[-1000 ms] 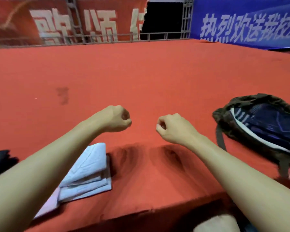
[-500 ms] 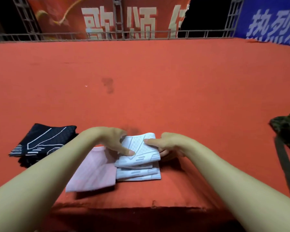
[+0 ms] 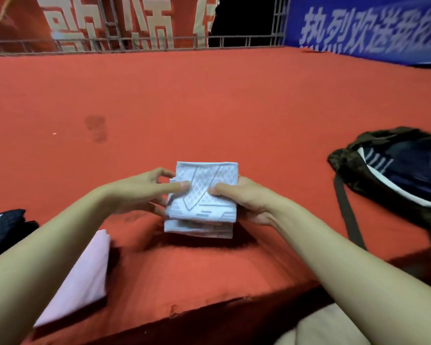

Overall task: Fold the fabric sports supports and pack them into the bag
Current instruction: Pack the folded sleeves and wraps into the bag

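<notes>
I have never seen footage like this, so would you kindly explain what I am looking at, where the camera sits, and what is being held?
There is no machine here: the camera sits on a person's head, looking down at their bare arms. The left hand and right hand together hold a folded white sports support above the red carpeted platform. On the platform lie a pink folded cloth and black supports to the left, and an open dark bag to the right.

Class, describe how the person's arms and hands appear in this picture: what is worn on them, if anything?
Both forearms are bare as far as the frame shows: no sleeves, gloves, watch or bands. The left hand and right hand show no rings or markings, though the picture is slightly blurred.
</notes>
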The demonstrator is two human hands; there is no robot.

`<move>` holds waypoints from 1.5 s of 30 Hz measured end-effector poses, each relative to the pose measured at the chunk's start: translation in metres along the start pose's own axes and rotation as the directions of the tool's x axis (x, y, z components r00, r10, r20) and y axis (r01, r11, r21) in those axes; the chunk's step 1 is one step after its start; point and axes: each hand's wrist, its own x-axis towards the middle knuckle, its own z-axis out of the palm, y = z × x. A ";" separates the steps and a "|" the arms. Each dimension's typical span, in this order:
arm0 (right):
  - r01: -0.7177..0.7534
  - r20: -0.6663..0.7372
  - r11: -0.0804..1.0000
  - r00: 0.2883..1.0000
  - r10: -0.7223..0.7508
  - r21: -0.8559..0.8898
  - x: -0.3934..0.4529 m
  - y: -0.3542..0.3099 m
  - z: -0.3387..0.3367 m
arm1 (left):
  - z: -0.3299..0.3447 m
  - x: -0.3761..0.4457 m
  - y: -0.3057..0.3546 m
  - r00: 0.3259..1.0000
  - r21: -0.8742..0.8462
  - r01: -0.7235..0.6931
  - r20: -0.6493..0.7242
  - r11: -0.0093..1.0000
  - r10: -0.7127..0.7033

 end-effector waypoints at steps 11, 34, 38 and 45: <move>0.107 -0.314 0.927 0.949 0.012 0.359 -0.090 -0.010 -0.183 | 0.198 0.110 0.137 0.940 -0.288 -0.204 0.209 0.936 0.269; -0.216 -0.057 0.851 0.975 0.215 -0.478 -0.050 -0.125 -0.477 | 0.352 0.252 0.214 0.998 -0.048 -0.039 -0.045 0.998 0.037; -0.289 -0.072 0.828 0.954 0.292 -0.480 -0.059 -0.120 -0.487 | 0.351 0.257 0.231 0.994 -0.282 -0.080 -0.095 0.956 0.055; -0.304 -0.322 0.497 0.945 0.052 -0.813 -0.034 -0.110 -0.454 | 0.343 0.256 0.274 0.913 -0.111 -0.372 -0.221 0.922 0.342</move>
